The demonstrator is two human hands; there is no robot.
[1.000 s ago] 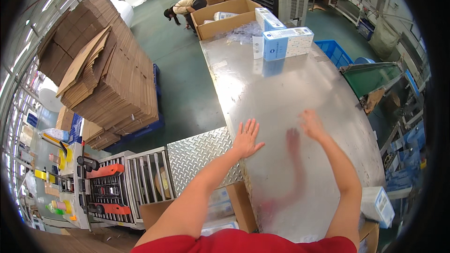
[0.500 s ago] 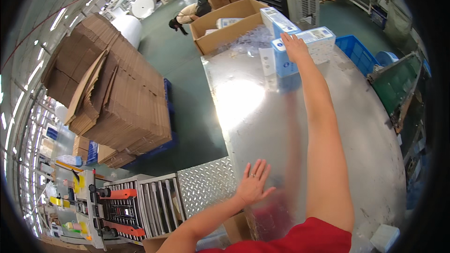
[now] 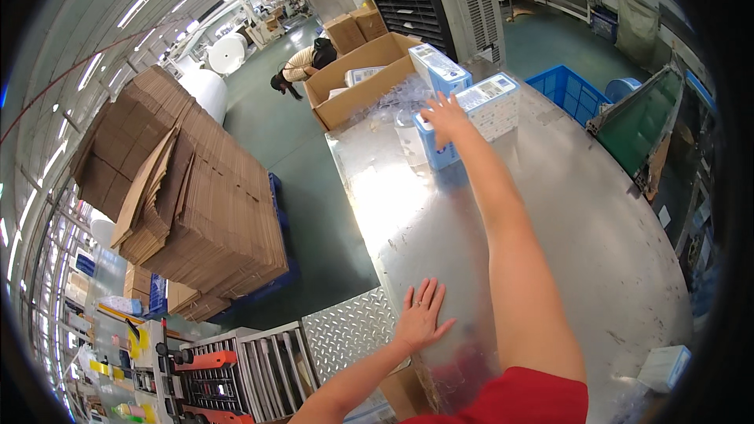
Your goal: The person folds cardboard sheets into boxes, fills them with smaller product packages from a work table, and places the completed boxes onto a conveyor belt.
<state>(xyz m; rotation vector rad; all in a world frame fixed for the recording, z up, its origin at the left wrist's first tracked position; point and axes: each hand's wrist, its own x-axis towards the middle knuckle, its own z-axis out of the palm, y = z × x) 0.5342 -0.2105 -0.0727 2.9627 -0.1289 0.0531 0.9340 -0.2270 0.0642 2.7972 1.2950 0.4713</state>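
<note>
My right hand (image 3: 448, 119) reaches across the metal tabletop (image 3: 581, 243) to a blue-and-white box (image 3: 491, 110). Its fingers are spread over the near left end of the box and seem to touch it. A second blue-and-white box (image 3: 440, 68) stands just behind, beside clear crumpled plastic (image 3: 397, 100). Close to me, my left hand (image 3: 422, 318) lies open at the table's left edge, fingers stretched, a ring on one finger, holding nothing.
An open brown carton (image 3: 345, 102) adjoins the table's far left corner. Flattened cardboard is stacked (image 3: 204, 196) at left. A roller conveyor (image 3: 275, 365) and ridged metal plate (image 3: 349, 330) lie near left. Right are a blue crate (image 3: 569, 90) and a small box (image 3: 664, 367). A person (image 3: 302, 63) bends over beyond.
The view has shifted, so the boxes sit lower and further left in the picture. My right hand has slid to the box's left end with fingers more spread. My left hand now rests flatter.
</note>
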